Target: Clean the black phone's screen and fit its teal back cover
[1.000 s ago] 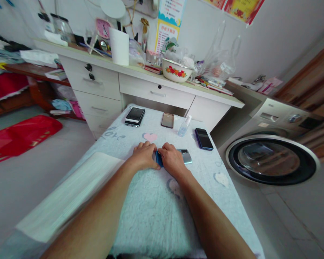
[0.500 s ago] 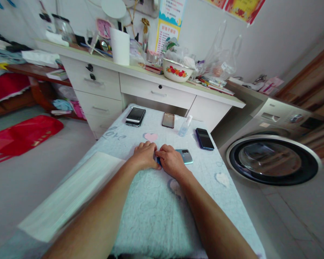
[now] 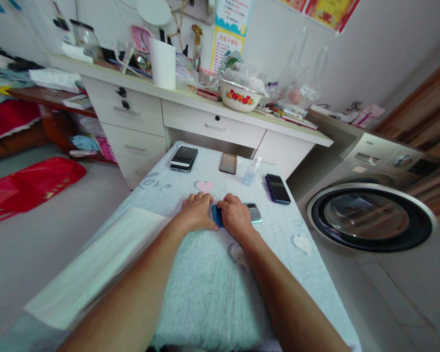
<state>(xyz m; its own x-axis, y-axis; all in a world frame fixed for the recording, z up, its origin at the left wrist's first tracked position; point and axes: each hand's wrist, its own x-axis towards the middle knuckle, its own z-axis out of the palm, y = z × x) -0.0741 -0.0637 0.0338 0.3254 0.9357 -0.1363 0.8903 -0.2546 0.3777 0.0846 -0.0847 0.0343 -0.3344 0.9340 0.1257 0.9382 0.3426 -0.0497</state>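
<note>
A smartphone (image 3: 255,213) lies back up on the cloth-covered table, blue at its left end and silvery at the right, where its camera block shows. My left hand (image 3: 198,211) grips the left end, thumb at the near corner and fingers curled at the far side. Across the middle of the phone's back presses my right hand (image 3: 236,215), its fingers bent together. Whatever those fingers may hold is hidden beneath them. Beyond the hands stands a clear spray bottle (image 3: 251,172), with a brownish phone case (image 3: 228,164) to its left.
Two stacked phones (image 3: 184,157) lie at the far left of the table (image 3: 209,288), and a dark phone (image 3: 277,189) at the right. A pale sheet (image 3: 95,269) covers the left edge. Behind stands a cluttered desk (image 3: 132,120); a washing machine (image 3: 370,161) is right.
My right hand has slid slightly right along the phone, so more of its blue left end shows. The left hand stays in place.
</note>
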